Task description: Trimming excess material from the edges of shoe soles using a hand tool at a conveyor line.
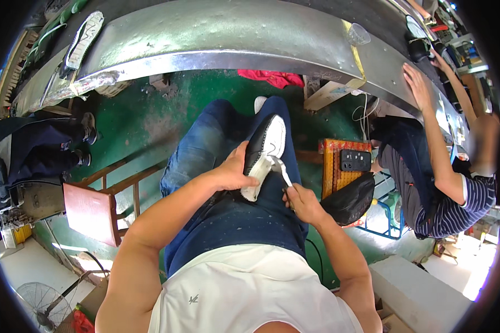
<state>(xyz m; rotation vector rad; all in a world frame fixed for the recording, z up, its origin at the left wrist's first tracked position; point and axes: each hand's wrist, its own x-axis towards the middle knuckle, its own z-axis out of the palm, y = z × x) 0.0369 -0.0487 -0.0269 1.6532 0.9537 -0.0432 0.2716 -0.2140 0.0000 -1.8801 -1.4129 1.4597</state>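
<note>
A shoe (256,150) with a black upper and a white underside lies bottom up across my lap, its stitched edge showing. My left hand (233,170) grips its side near the heel, thumb laid over the white part. In my right hand (305,203) is a slim hand tool (283,171) with a pale, shiny, curved end; its exact kind I cannot make out. The curved end reaches the middle of the shoe's underside, and the handle is mostly hidden in my closed fingers.
A long metal-edged bench (222,33) curves ahead, with a white shoe sole (84,39) at its left. On my right, a black phone (355,160) rests on an orange woven seat (331,183); a co-worker (455,200) in stripes sits beyond. A brown chair (91,213) stands left.
</note>
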